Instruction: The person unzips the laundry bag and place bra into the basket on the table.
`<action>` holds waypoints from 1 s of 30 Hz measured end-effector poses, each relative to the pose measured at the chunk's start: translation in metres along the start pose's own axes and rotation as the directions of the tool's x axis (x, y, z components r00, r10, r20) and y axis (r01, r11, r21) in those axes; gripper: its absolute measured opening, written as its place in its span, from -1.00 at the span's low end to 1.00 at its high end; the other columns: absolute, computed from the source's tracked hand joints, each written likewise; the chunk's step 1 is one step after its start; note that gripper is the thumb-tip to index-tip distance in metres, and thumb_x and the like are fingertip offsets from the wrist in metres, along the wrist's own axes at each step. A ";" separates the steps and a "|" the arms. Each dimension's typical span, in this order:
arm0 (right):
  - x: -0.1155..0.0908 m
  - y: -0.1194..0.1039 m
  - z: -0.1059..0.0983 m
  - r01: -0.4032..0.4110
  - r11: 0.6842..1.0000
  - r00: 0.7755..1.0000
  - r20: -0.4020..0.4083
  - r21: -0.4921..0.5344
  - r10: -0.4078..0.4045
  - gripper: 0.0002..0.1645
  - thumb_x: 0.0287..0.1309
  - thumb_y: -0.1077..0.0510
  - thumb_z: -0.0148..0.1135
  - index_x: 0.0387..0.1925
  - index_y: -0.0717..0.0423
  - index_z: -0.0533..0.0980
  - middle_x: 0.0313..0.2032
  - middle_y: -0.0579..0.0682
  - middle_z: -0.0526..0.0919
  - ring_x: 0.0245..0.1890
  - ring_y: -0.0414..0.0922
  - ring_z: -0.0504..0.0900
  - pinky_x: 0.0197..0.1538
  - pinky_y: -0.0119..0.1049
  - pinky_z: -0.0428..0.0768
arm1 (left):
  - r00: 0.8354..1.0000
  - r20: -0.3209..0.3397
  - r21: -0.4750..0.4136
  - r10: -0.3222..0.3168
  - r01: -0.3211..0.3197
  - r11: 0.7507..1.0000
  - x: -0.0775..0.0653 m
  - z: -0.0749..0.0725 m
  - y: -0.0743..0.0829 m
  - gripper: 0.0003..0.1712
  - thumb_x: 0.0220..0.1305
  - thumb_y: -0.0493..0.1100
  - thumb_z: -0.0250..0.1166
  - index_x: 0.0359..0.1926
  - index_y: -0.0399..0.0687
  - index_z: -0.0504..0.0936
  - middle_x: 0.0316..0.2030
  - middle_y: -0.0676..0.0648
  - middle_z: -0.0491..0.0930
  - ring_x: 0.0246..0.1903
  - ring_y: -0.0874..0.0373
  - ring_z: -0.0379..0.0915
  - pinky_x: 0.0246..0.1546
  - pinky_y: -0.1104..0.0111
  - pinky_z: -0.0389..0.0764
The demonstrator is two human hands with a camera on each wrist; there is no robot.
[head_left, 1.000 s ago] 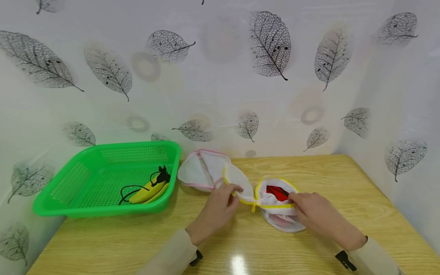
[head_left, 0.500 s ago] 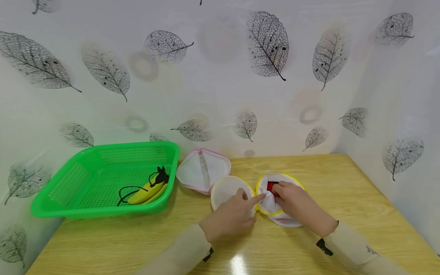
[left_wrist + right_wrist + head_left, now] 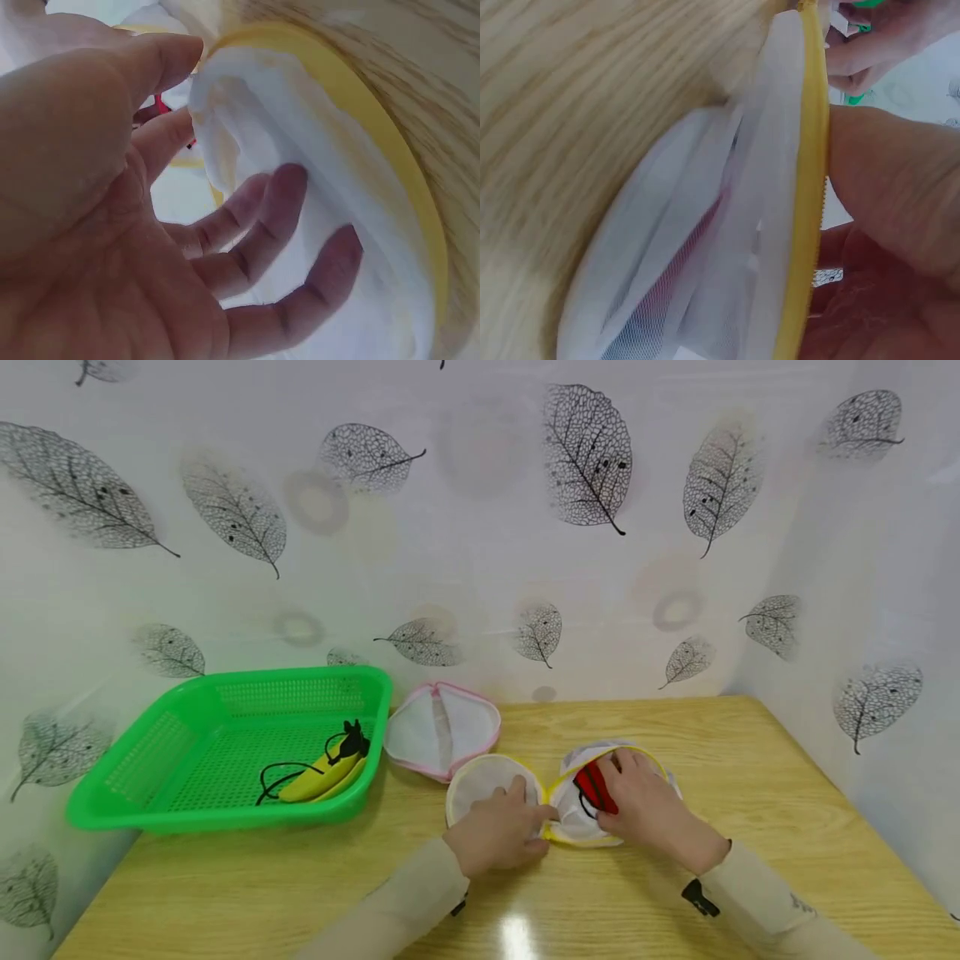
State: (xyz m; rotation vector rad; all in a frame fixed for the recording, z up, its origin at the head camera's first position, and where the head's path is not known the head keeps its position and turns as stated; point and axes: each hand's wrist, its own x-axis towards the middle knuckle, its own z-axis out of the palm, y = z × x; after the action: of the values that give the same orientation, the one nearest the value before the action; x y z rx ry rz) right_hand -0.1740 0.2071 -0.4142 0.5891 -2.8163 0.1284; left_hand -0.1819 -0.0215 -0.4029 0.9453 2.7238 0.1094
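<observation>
A white mesh laundry bag (image 3: 576,814) with yellow zip trim lies unzipped, its round lid (image 3: 474,785) folded out to the left. My right hand (image 3: 648,802) reaches into the bag and holds a red object with a black band and a thin black cord (image 3: 595,787), fingers on top and thumb at the near side. The hand hides part of the object. My left hand (image 3: 501,831) rests on the lid with fingers spread and slightly bent; its index finger points to the hinge. In the left wrist view, the fingertips (image 3: 289,180) lie against the lid's white lining.
A green plastic basket (image 3: 225,822) stands at the left, with a yellow banana-shaped item (image 3: 318,781) and a black cord inside. Behind the lid lies another white bag with pink trim (image 3: 472,722), open. A leaf-print curtain (image 3: 487,568) borders the wooden table (image 3: 757,785).
My left hand has shifted right, from the lid's edge onto the lid, which now lies flat. The right hand has moved from the bag's rim into the bag and taken hold of the red object.
</observation>
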 end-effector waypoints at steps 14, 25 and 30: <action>0.016 0.014 0.000 0.057 0.998 0.994 0.090 0.016 -0.059 -0.59 0.05 -0.05 0.55 -0.34 0.11 0.51 -0.51 -0.08 0.50 -0.51 -0.18 0.44 -0.44 -0.29 0.42 | 0.999 0.033 -0.030 0.039 -0.038 0.999 -0.003 -0.003 -0.007 -0.52 0.38 0.15 0.29 0.31 0.50 0.56 0.10 -0.09 0.49 -0.15 0.04 0.50 -0.27 0.22 0.65; 0.025 0.014 -0.002 0.042 0.993 0.992 0.113 0.108 -0.054 -0.66 0.09 -0.03 0.53 -0.41 0.03 0.51 -0.60 -0.19 0.42 -0.58 -0.27 0.31 -0.49 -0.38 0.29 | 0.999 0.028 -0.041 0.037 -0.035 0.999 -0.003 -0.003 -0.008 -0.53 0.38 0.16 0.29 0.29 0.53 0.57 0.07 -0.06 0.48 -0.17 0.05 0.47 -0.26 0.23 0.62; 0.026 0.005 0.007 0.089 0.994 0.996 0.007 -0.056 -0.089 -0.66 0.02 0.06 0.52 -0.51 0.05 0.46 -0.65 -0.13 0.43 -0.64 -0.20 0.39 -0.54 -0.28 0.40 | 0.999 0.015 -0.050 0.046 -0.045 0.998 -0.003 -0.003 -0.009 -0.53 0.37 0.16 0.30 0.28 0.53 0.58 0.01 -0.04 0.47 -0.19 0.06 0.46 -0.28 0.24 0.60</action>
State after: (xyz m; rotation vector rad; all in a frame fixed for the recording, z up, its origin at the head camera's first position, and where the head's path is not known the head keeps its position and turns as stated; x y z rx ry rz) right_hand -0.2003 0.2010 -0.4140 0.7010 -2.7820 0.0303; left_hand -0.1854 -0.0303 -0.4002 0.9897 2.6726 0.1767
